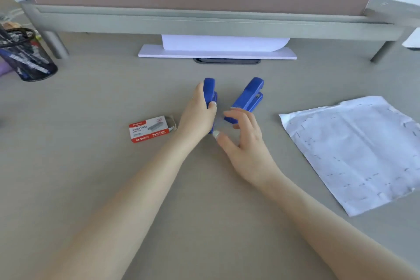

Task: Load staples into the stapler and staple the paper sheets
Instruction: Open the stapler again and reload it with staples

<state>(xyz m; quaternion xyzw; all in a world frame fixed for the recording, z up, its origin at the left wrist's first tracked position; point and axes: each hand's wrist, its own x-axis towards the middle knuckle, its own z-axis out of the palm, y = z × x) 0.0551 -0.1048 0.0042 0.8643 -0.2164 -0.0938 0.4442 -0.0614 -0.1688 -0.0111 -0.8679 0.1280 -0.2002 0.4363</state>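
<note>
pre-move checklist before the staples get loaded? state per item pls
1. Left hand grips the left blue stapler: ok.
2. Right hand free, holding nothing, fingers by the right blue stapler: ok.
3. Staple box on the desk beside the left hand, end flap open: ok.
4. Stapler opened for loading: not ok.
5. Staples left in box: cannot tell.
6. Paper sheets flat at right: ok.

staplers (247,95) blue | staple box (151,129) red-white | paper sheets (354,152) white, apparently speckled
</note>
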